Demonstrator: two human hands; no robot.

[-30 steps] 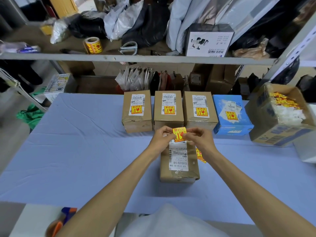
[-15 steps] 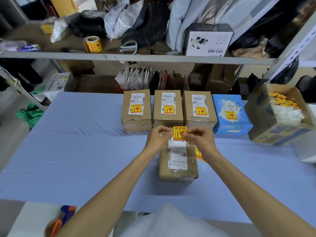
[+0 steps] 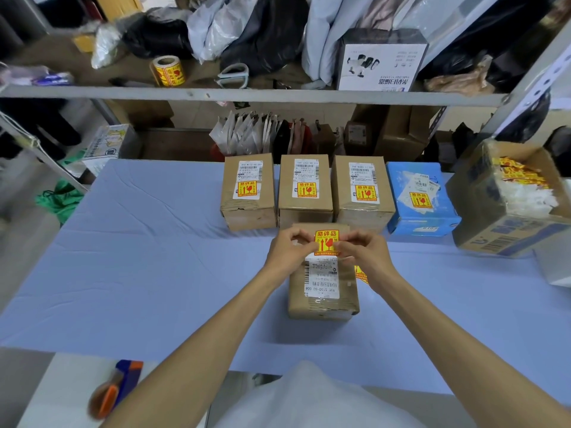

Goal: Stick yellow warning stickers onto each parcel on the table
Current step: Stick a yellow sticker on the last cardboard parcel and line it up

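Observation:
A brown parcel [image 3: 323, 299] with a white shipping label lies near me on the blue table [image 3: 139, 257]. Both hands pinch one yellow warning sticker [image 3: 326, 240] over the parcel's far end: my left hand [image 3: 289, 251] on its left edge, my right hand [image 3: 363, 253] on its right edge. More yellow stickers [image 3: 360, 274] peek out under my right wrist. Behind stand three brown parcels [image 3: 248, 193], [image 3: 306, 191], [image 3: 361, 193] and a blue parcel [image 3: 420, 199], each bearing a yellow sticker.
An open carton [image 3: 506, 205] with sticker strips and white backing scraps sits at the right. A sticker roll [image 3: 168, 71] and scissors [image 3: 233, 75] rest on the shelf above. A blue-orange tool [image 3: 117, 387] lies at the near left.
Both hands and the sticker have shifted slightly away from me, toward the parcel's far end. The sticker now faces flatter over the parcel top.

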